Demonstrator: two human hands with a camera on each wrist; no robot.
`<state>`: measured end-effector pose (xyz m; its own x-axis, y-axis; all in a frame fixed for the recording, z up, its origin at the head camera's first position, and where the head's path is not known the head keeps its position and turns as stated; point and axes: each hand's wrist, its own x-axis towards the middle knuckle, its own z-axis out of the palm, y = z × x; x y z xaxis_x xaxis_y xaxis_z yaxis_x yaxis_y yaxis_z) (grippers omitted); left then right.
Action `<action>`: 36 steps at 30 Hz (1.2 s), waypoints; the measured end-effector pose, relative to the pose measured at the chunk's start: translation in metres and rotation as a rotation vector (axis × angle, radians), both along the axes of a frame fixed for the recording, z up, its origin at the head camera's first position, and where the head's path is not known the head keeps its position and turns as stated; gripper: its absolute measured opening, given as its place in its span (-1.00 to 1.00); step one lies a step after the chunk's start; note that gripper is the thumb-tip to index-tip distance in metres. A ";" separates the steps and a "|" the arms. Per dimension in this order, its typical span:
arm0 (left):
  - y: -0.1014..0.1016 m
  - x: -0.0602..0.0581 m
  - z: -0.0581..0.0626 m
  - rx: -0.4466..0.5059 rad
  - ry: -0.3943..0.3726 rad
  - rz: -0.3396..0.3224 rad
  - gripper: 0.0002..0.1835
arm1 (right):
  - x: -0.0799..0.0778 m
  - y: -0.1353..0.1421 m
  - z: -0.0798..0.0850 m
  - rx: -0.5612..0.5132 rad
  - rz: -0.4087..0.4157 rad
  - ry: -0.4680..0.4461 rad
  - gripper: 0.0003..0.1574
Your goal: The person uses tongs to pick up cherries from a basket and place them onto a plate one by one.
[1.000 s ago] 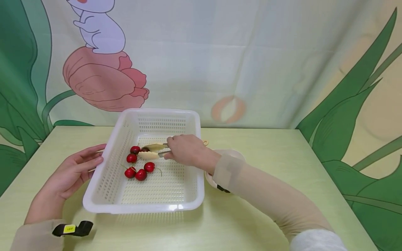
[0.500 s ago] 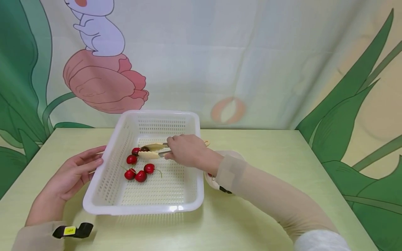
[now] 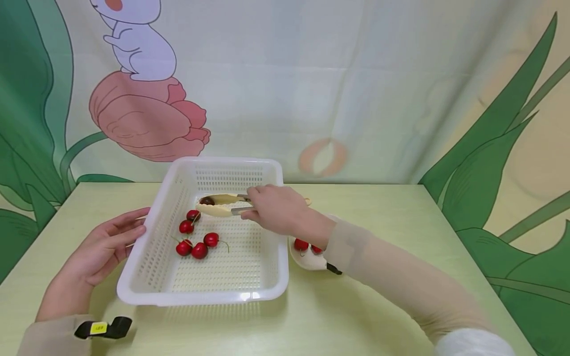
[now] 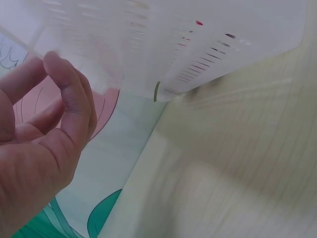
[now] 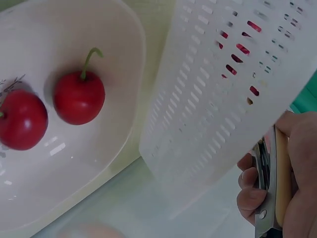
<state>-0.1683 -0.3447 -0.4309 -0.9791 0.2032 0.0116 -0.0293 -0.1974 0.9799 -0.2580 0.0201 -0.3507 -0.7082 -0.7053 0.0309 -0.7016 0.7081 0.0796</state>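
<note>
My right hand [image 3: 280, 210] grips a pair of tongs [image 3: 215, 210] with cream scalloped tips, reaching over the right rim of a white slotted plastic basket [image 3: 200, 298]. Between the tips sits a dark cherry [image 3: 207, 200], raised above the others. Several red cherries lie on the basket floor, one [image 3: 199, 250] near the front of the group and another [image 3: 193, 215] just below the tongs. Thumb and fingertips of my left hand [image 3: 104, 244] rest against the outside of the left rim. In the right wrist view the tongs' metal handles lie in my curled fingers [image 5: 250, 198].
A white bowl [image 5: 99, 168] stands right of the basket, partly under my right forearm, with red cherries [image 5: 79, 96] in it. The pale wooden table [image 3: 378, 296] meets a printed curtain [image 3: 378, 99] at its back edge.
The tongs have risen and shifted back and right with the dark cherry between their tips. My right forearm has moved right, showing cherries in the bowl. My left hand stays at the rim.
</note>
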 end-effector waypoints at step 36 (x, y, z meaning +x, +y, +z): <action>0.002 0.002 0.003 0.010 -0.024 -0.001 -0.58 | 0.025 0.132 0.006 -0.383 -0.103 0.046 -0.46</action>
<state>-0.1658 -0.3428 -0.4280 -0.9788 0.2044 -0.0096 -0.0528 -0.2071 0.9769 -0.2328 0.1524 -0.3444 -0.7665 -0.5616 0.3115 -0.6271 0.7592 -0.1742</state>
